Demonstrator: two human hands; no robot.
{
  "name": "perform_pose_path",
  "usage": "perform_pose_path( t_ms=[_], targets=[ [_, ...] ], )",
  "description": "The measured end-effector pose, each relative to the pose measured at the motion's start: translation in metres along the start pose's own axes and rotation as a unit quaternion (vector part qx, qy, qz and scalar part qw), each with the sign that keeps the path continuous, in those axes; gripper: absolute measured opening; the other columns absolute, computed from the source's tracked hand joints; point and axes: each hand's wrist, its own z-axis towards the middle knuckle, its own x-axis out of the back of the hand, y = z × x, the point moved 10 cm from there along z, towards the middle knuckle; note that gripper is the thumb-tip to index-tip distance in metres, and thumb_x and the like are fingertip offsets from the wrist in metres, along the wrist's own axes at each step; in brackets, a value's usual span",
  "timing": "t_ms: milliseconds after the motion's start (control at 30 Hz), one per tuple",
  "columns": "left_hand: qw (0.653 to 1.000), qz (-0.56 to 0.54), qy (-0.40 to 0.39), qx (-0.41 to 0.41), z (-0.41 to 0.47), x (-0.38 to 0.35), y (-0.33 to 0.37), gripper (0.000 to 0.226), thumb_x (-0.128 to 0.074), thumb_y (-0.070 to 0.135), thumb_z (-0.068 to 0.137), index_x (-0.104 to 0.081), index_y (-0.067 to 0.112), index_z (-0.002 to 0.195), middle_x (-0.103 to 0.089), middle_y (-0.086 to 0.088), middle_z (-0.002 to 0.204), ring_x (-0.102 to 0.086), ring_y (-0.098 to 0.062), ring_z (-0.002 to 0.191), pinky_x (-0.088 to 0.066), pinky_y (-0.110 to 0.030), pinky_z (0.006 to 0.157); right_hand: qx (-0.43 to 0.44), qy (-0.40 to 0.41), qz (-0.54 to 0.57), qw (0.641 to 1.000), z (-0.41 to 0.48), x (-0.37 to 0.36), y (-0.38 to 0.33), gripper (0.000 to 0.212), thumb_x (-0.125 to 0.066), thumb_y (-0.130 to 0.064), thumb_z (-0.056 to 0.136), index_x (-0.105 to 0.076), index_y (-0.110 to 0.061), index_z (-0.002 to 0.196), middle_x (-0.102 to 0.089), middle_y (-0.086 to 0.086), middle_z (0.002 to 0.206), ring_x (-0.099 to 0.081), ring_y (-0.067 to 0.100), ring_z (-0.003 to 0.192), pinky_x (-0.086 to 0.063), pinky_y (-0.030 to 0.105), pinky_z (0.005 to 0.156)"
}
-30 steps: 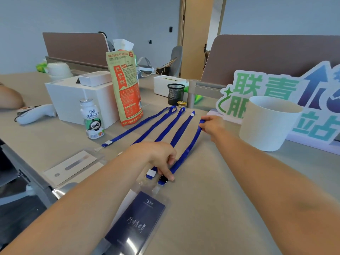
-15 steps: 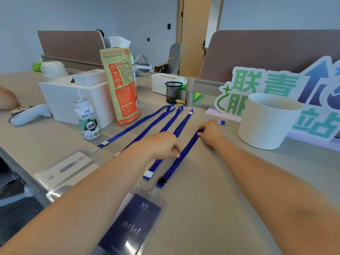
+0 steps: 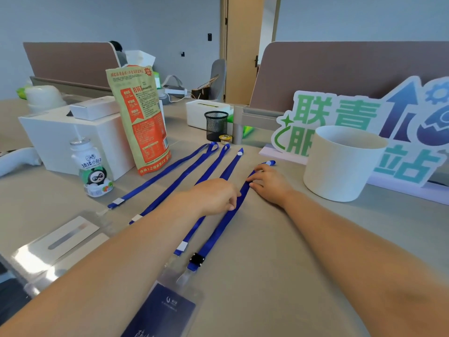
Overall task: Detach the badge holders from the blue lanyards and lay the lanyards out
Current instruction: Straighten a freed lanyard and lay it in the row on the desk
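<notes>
Several blue lanyards lie side by side on the grey table. The rightmost lanyard (image 3: pixel 218 237) ends in a black buckle (image 3: pixel 196 259) at its near end. My left hand (image 3: pixel 213 194) presses its bent fingertips on the middle of that strap. A little farther along, my right hand (image 3: pixel 271 182) lies on the table with its fingers on the same strap. The strap's far tip (image 3: pixel 270 162) shows beyond them. A clear badge holder with a dark blue card (image 3: pixel 167 307) lies just below the buckle. Another holder with a pale card (image 3: pixel 65 237) lies at the left.
A white round tub (image 3: pixel 340 164) stands right of my right hand, before a green and blue sign (image 3: pixel 364 113). At the left are a small drink bottle (image 3: pixel 93 170), an orange snack bag (image 3: pixel 142 122) and a white box (image 3: pixel 60 137). A black mesh cup (image 3: pixel 215 125) stands beyond the lanyards.
My left hand slid up the rightmost lanyard from its buckle end to the middle. My right hand drew back from the far end, which now shows.
</notes>
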Motion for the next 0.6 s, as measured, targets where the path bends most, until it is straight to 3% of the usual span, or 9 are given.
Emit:
perform_pose_path(
  t_ms=[67, 167, 300, 433, 500, 600],
  targets=[
    [1.000, -0.008, 0.000, 0.003, 0.007, 0.002, 0.000, 0.019, -0.051, 0.020, 0.093, -0.067, 0.015, 0.104, -0.052, 0.005, 0.134, -0.048, -0.013, 0.120, -0.038, -0.029, 0.096, -0.001, -0.001, -0.012, 1.000, 0.003, -0.001, 0.002, 0.032, -0.048, -0.027, 0.095, -0.060, -0.020, 0.124, -0.037, 0.003, 0.145, -0.039, 0.017, 0.130, -0.031, 0.029, 0.106],
    [1.000, -0.018, 0.005, 0.000, 0.018, 0.005, 0.001, 0.021, -0.050, 0.024, 0.094, -0.064, 0.017, 0.109, -0.063, 0.001, 0.116, -0.056, -0.012, 0.104, -0.045, -0.028, 0.089, -0.009, -0.023, -0.023, 0.999, 0.008, -0.005, 0.007, 0.035, -0.044, -0.026, 0.096, -0.053, -0.018, 0.129, -0.049, 0.003, 0.138, -0.044, 0.018, 0.126, -0.035, 0.029, 0.102],
    [1.000, -0.019, 0.014, -0.009, 0.035, 0.009, 0.002, 0.024, -0.051, 0.021, 0.093, -0.065, 0.018, 0.112, -0.065, 0.002, 0.111, -0.056, -0.009, 0.100, -0.043, -0.023, 0.084, -0.011, -0.047, -0.048, 0.998, 0.016, -0.009, 0.013, 0.044, -0.040, -0.030, 0.098, -0.039, -0.021, 0.140, -0.047, 0.005, 0.139, -0.042, 0.022, 0.127, -0.035, 0.033, 0.103],
    [1.000, -0.016, -0.001, -0.018, 0.047, 0.007, -0.002, 0.020, -0.058, 0.020, 0.089, -0.067, 0.018, 0.107, -0.065, 0.003, 0.108, -0.054, -0.004, 0.088, -0.040, -0.018, 0.075, -0.011, -0.040, -0.074, 0.996, 0.026, -0.009, 0.019, 0.039, -0.038, -0.038, 0.098, -0.050, -0.025, 0.133, -0.044, 0.005, 0.134, -0.038, 0.021, 0.124, -0.034, 0.033, 0.105],
    [1.000, -0.012, 0.005, -0.021, 0.052, 0.007, -0.005, 0.021, -0.061, 0.021, 0.087, -0.066, 0.019, 0.108, -0.060, 0.003, 0.111, -0.054, -0.007, 0.094, -0.041, -0.020, 0.076, -0.019, -0.024, -0.074, 0.997, 0.030, -0.008, 0.024, 0.037, -0.040, -0.037, 0.097, -0.055, -0.024, 0.128, -0.042, 0.005, 0.137, -0.038, 0.022, 0.126, -0.034, 0.035, 0.105],
    [1.000, 0.005, -0.013, -0.014, 0.056, 0.003, -0.010, 0.041, -0.061, 0.027, 0.088, -0.053, 0.021, 0.127, -0.050, 0.003, 0.131, -0.047, -0.015, 0.120, -0.041, -0.029, 0.098, -0.037, -0.022, -0.058, 0.997, 0.032, -0.008, 0.029, 0.037, -0.043, -0.035, 0.095, -0.055, -0.017, 0.126, -0.048, 0.006, 0.133, -0.046, 0.022, 0.120, -0.042, 0.037, 0.098]
  ],
)
